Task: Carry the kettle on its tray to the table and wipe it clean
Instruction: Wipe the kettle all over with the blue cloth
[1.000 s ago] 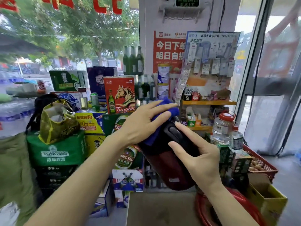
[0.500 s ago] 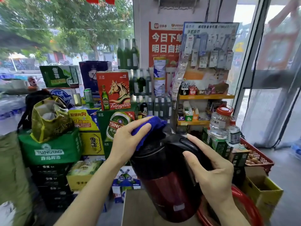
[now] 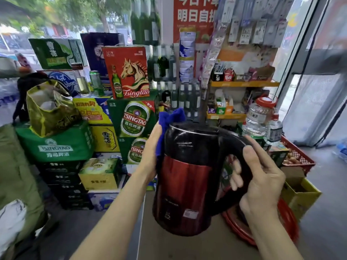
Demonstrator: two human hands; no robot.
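A red and black electric kettle (image 3: pixel 185 182) is held up over the table (image 3: pixel 169 246), nearly upright, its lid standing open. My right hand (image 3: pixel 261 177) grips its black handle on the right. My left hand (image 3: pixel 150 152) presses a blue cloth (image 3: pixel 169 121) flat against the kettle's left side, near the top rim. A red round tray (image 3: pixel 287 228) lies on the table at the lower right, partly hidden behind my right forearm.
Stacked beer cartons (image 3: pixel 135 119) and green crates (image 3: pixel 56 145) rise beyond the table's left edge. A yellow shelf (image 3: pixel 244 84) with small goods stands behind. A large water jar (image 3: pixel 260 115), a red basket (image 3: pixel 300 156) and a yellow box (image 3: pixel 300 192) crowd the right.
The kettle has swung from tilted to nearly upright and come closer. My left hand with the cloth slid from the lid down to the kettle's left side. My right hand closed round the handle.
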